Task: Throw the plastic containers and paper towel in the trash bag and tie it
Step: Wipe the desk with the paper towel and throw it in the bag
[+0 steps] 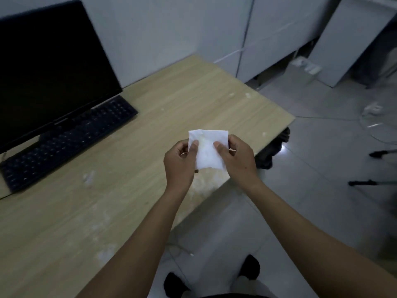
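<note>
The bare left forearm [150, 229] and right forearm [300, 224] reach forward and converge, wrists nearly level. The left grip [179, 162] and right grip [237, 157] face each other close together, each with its thumb on top and fingers curled beneath. Each pinches one side of the paper towel [207, 153].

White paper towel [207, 150], faintly yellow-stained at its middle. Pale beige wood grain on the desk [171, 100], flecked with whitish smears and crumbs toward its near and right edges. Black monitor [49, 67], screen dark; black keyboard [64, 143] at the left edge. Light grey glossy floor tiles [322, 158]. Grey-white wall panels [171, 29]. Black shoes [250, 267].
</note>
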